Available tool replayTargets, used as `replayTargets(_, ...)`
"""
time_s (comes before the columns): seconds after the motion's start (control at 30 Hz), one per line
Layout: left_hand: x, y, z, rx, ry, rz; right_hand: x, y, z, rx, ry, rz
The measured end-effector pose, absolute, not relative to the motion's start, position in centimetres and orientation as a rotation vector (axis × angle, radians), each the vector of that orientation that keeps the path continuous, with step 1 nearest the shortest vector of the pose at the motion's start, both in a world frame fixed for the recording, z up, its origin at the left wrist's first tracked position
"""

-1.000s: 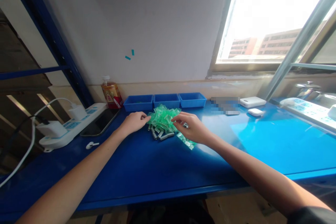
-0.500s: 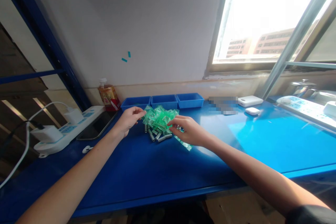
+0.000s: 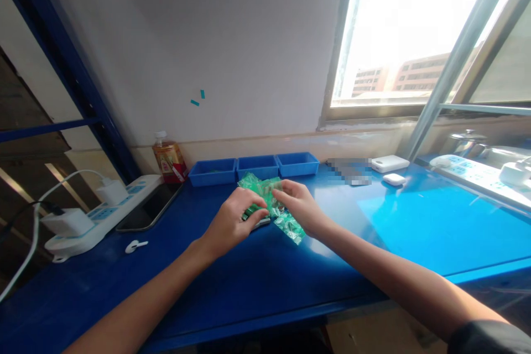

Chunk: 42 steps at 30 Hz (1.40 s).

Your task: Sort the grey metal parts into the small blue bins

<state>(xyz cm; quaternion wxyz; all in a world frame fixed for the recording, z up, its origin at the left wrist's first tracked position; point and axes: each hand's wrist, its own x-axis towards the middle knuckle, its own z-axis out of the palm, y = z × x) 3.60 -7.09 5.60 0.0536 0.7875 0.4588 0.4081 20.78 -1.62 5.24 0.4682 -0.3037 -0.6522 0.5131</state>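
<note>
A pile of green clear plastic bags (image 3: 254,181) lies on the blue table (image 3: 232,293), with small metal cylinders (image 3: 261,223) partly showing under and beside it. My left hand (image 3: 238,215) reaches over the near left side of the pile, thumb and forefinger curved with a gap between them; nothing shows in its grasp. At the pile's right side, my right hand (image 3: 299,207) has its fingers closed on green plastic, seemingly one of the bags. Another green bag (image 3: 290,227) lies flat below that hand. Both hands cover part of the cylinders.
Three blue bins (image 3: 213,172) stand in a row against the wall. To the left are a drink bottle (image 3: 168,157), a phone (image 3: 149,207), a power strip (image 3: 103,210) and an earbud (image 3: 135,246). White cases (image 3: 390,163) and another power strip (image 3: 477,171) lie to the right.
My left hand has moved right and nearer, from the pile's left edge to over its front. The right hand has shifted slightly right. The pile looks more covered and drawn together.
</note>
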Motion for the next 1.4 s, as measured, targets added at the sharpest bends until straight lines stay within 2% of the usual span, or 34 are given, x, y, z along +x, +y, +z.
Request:
replayTargets(0.17, 3.0, -6.0, 5.4, 1.623, 1.407, 1.245, 21.1, -1.5, 4.8, -0.717, -1.753, 0.889)
replayTargets(0.3, 3.0, -5.7, 5.2, 1.471, 1.332, 1.285, 21.1, -1.8, 4.9, -0.687, -1.824, 0.767)
replayTargets(0.57, 3.1, -6.1, 5.2, 1.59, 1.304, 1.236, 21.1, -1.4, 4.5, -0.761, -1.812, 0.926)
replayTargets(0.93, 3.0, -5.7, 4.7, 1.374, 1.314, 1.347, 20.9, -1.6, 4.6, -0.757, -1.888, 0.916)
replayTargets(1.17, 3.4, -6.1, 4.4, 1.534, 1.355, 1.328, 21.0, -1.4, 4.4, -0.788, -1.894, 0.931)
replayTargets(1.4, 3.7, -6.0, 4.4, 1.45, 1.359, 1.351, 21.0, -1.2, 4.0, -0.706, -1.899, 1.008)
